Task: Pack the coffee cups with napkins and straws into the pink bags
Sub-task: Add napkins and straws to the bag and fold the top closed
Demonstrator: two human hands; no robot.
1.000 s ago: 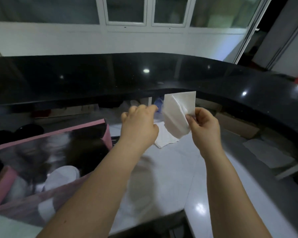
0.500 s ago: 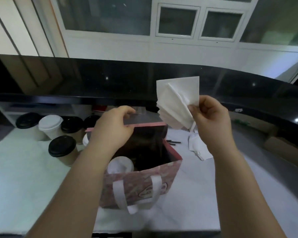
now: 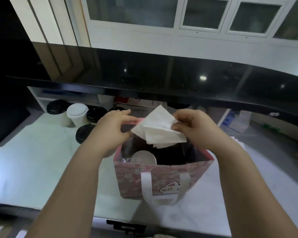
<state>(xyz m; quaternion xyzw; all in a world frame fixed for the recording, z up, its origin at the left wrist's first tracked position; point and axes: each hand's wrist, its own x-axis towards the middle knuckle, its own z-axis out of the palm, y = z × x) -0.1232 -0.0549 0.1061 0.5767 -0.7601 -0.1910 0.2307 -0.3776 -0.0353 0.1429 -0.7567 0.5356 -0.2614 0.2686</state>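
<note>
A pink bag with white handles stands open on the white counter. Inside it, at the left, I see a cup with a white lid. My left hand grips the bag's far rim and holds it open. My right hand pinches a bundle of white napkins right above the bag's opening. More coffee cups stand at the back left: one with a white lid and several with black lids.
A black raised bar top runs across above the counter, with shelves below it. White napkins or paper lie on the counter to the right of the bag. The counter's front edge is near me.
My right hand brought the napkins down from above the bar to just over the bag's opening. My left hand stays on the far rim. The view swung left to the bag and moved closer.
</note>
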